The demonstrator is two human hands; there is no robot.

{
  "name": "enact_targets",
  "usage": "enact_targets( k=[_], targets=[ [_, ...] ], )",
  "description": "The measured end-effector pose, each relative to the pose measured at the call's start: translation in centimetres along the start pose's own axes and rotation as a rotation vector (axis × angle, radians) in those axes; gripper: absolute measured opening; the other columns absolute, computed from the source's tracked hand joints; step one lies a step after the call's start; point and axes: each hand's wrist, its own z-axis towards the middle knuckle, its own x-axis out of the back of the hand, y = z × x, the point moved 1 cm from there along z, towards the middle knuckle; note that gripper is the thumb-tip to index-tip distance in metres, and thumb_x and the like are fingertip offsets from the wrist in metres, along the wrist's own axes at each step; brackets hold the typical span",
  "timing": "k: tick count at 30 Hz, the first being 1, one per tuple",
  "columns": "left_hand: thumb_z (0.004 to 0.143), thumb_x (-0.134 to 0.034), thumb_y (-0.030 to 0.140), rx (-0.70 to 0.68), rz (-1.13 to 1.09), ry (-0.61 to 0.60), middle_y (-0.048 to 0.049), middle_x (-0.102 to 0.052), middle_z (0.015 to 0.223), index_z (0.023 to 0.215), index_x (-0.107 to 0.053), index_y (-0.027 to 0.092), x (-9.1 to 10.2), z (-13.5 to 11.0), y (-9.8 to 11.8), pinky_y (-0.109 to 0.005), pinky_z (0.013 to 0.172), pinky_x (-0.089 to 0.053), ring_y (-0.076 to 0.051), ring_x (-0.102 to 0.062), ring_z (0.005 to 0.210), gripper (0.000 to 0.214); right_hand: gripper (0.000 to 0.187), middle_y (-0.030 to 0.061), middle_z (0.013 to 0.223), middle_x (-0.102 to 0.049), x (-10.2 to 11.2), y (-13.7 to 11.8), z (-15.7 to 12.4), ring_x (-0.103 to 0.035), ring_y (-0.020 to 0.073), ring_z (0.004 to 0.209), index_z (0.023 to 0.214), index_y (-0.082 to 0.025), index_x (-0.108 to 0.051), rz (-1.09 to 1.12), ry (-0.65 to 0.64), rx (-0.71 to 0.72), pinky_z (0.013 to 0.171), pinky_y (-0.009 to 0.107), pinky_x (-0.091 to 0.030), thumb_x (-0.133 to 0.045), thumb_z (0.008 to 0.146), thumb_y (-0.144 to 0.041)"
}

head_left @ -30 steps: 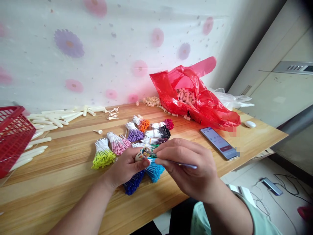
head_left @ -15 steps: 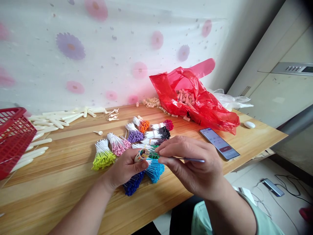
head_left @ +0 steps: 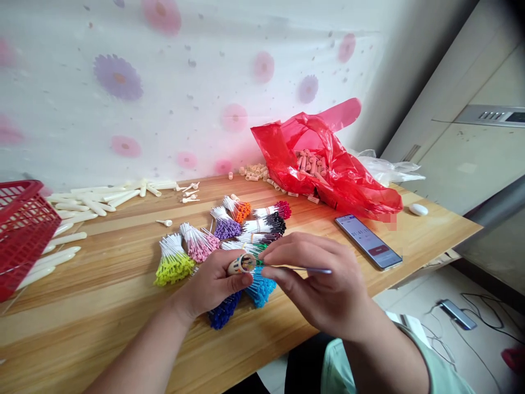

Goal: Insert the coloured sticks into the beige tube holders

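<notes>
In my left hand (head_left: 209, 287) is a small cream slotted tube (head_left: 235, 266), its open end turned right and coloured bits inside. My right hand (head_left: 320, 290) pinches a thin rod (head_left: 314, 270) with a pale purple outer end. At those fingertips a small green tip (head_left: 259, 262) shows by the tube's mouth; whether it touches cannot be made out. Bundles of white sticks with coloured tips surround the hands: yellow-green (head_left: 174, 269), pink (head_left: 202, 246), purple (head_left: 227, 227), orange (head_left: 241, 210), black (head_left: 276, 222), light blue (head_left: 260, 287) and dark blue (head_left: 223, 313).
A red plastic bag (head_left: 348, 186) holds pinkish slotted tubes (head_left: 310, 163), with cream ones (head_left: 254, 172) beside it. A phone (head_left: 369, 242) lies right. Cream sticks (head_left: 98, 197) lie left by a red basket (head_left: 20, 241). A white oval object (head_left: 418, 209) is near the table's right end.
My right hand has shifted slightly left and the rod sits closer to the tube. The tube has moved a little right and down, its mouth now nearer the green tip.
</notes>
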Motion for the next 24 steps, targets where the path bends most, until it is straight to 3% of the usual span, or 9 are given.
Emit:
enact_targets(
  k=[4, 8, 19, 24],
  targets=[
    [0.079, -0.051, 0.065, -0.019, 0.091, 0.104, 0.0055, -0.029, 0.061, 0.061, -0.041, 0.017, 0.2, 0.0, 0.0, -0.022, 0.051, -0.024, -0.01, -0.029, 0.056, 0.052, 0.008, 0.0054, 0.078, -0.07, 1.3, -0.9, 0.3, -0.068, 0.0161, 0.073, 0.086, -0.016, -0.065, -0.004, 0.114, -0.037, 0.067, 0.027, -0.057, -0.067, 0.079, -0.011],
    [0.081, -0.048, 0.064, -0.05, 0.143, 0.146, 0.0043, -0.034, 0.065, 0.065, -0.043, 0.017, 0.2, -0.1, 0.1, -0.023, 0.055, -0.028, -0.011, -0.034, 0.061, 0.05, 0.01, 0.006, 0.077, -0.071, 1.1, -1.2, 0.1, -0.068, 0.0161, 0.071, 0.086, -0.014, -0.065, 0.019, 0.18, -0.058, 0.066, 0.027, -0.057, -0.068, 0.077, -0.009],
    [0.077, -0.053, 0.065, -0.034, 0.014, 0.055, 0.0042, -0.033, 0.064, 0.064, -0.045, 0.015, 0.2, -0.2, -0.2, -0.023, 0.054, -0.027, -0.01, -0.032, 0.06, 0.052, 0.005, 0.0095, 0.084, -0.07, 0.4, -0.3, 0.1, -0.066, 0.016, 0.078, 0.088, -0.013, -0.063, 0.09, -0.034, 0.083, 0.071, 0.028, -0.055, -0.062, 0.084, -0.012],
    [0.076, -0.056, 0.063, -0.033, -0.032, 0.016, 0.0052, -0.031, 0.061, 0.062, -0.044, 0.016, 0.2, -0.1, -0.1, -0.022, 0.052, -0.024, -0.009, -0.029, 0.057, 0.051, 0.007, 0.0087, 0.081, -0.07, 0.6, 0.0, 0.0, -0.066, 0.0157, 0.078, 0.088, -0.012, -0.065, 0.174, -0.018, 0.092, 0.071, 0.028, -0.055, -0.06, 0.084, -0.009]
  ],
)
